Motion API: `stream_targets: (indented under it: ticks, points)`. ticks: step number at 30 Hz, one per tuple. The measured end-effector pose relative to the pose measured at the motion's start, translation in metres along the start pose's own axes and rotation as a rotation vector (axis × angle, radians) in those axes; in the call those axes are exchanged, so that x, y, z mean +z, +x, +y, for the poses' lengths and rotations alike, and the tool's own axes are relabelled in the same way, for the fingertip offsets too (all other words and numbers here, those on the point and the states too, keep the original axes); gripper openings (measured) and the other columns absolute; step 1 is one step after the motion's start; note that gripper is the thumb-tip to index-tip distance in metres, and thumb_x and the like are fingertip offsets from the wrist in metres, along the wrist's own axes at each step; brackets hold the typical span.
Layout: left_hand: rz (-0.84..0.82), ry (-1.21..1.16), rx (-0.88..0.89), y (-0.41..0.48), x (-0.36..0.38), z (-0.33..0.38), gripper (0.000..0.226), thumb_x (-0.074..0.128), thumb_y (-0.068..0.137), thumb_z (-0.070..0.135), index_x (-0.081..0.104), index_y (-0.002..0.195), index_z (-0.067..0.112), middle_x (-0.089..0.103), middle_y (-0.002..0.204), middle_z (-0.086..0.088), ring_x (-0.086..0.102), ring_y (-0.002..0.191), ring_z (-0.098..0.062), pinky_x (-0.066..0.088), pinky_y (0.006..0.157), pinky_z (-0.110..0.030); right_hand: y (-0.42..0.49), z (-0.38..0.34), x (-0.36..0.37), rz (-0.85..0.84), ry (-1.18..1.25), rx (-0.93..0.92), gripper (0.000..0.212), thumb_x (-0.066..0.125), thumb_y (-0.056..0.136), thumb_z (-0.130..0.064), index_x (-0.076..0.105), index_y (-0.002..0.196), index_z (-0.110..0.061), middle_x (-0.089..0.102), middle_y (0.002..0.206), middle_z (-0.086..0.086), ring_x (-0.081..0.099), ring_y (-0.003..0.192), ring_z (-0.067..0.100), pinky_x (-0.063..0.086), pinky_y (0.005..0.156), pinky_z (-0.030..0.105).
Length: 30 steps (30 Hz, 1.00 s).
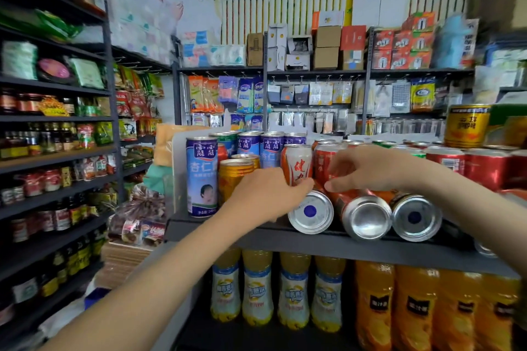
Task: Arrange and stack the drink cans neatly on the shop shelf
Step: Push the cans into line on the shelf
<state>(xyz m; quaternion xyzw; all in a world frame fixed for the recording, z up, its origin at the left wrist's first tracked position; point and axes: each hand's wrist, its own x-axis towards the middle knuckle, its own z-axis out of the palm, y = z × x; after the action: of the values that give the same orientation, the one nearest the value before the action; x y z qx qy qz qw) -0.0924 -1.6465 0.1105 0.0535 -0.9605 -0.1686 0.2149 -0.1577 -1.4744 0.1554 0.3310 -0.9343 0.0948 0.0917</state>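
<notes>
Three orange cans lie on their sides at the front of the dark shelf, their silver bottoms facing me: the left lying can, the middle lying can and the right lying can. My left hand rests on the left lying can, fingers curved over its top. My right hand reaches in above the middle can, thumb and fingers close to it; whether they grip it is unclear. An upright white-and-orange can stands just behind, between both hands.
Tall blue cans and gold cans stand at the shelf's left. Red cans fill the right side, with a gold can stacked above. Bottled drinks sit on the shelf below. Grocery racks line the left wall.
</notes>
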Motion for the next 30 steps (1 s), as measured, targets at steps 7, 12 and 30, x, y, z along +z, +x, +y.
stream_targets:
  ticks: [7,12,30]
  points:
    - [-0.359,-0.284,-0.21,0.024,-0.005,0.018,0.064,0.05,0.081,0.069,0.055,0.106,0.01,0.061,0.091,-0.005,0.064,0.066,-0.019,0.057,0.065,-0.028,-0.004,0.003,-0.001,-0.017,-0.025,0.021,0.037,0.065,0.082,-0.049,0.061,0.109,-0.025,0.065,0.102,-0.007,0.06,0.092,0.013,0.048,0.083,0.029]
    - [-0.486,-0.48,-0.202,0.031,-0.006,0.019,0.033,0.065,0.084,0.046,0.061,0.091,0.014,0.067,0.085,-0.004,0.066,0.074,-0.014,0.058,0.069,-0.029,-0.008,0.004,0.0,-0.011,-0.045,0.05,0.035,0.064,0.083,-0.047,0.062,0.11,-0.025,0.064,0.107,-0.006,0.059,0.097,0.014,0.048,0.088,0.032]
    - [0.068,-0.503,-0.071,0.02,-0.024,-0.009,0.062,0.073,0.071,0.05,0.03,0.113,0.033,0.051,0.095,0.007,0.061,0.084,-0.018,0.056,0.072,-0.038,-0.012,0.004,0.004,0.029,0.054,0.07,0.034,0.063,0.084,-0.046,0.067,0.105,-0.019,0.067,0.101,-0.006,0.061,0.092,0.011,0.049,0.085,0.029]
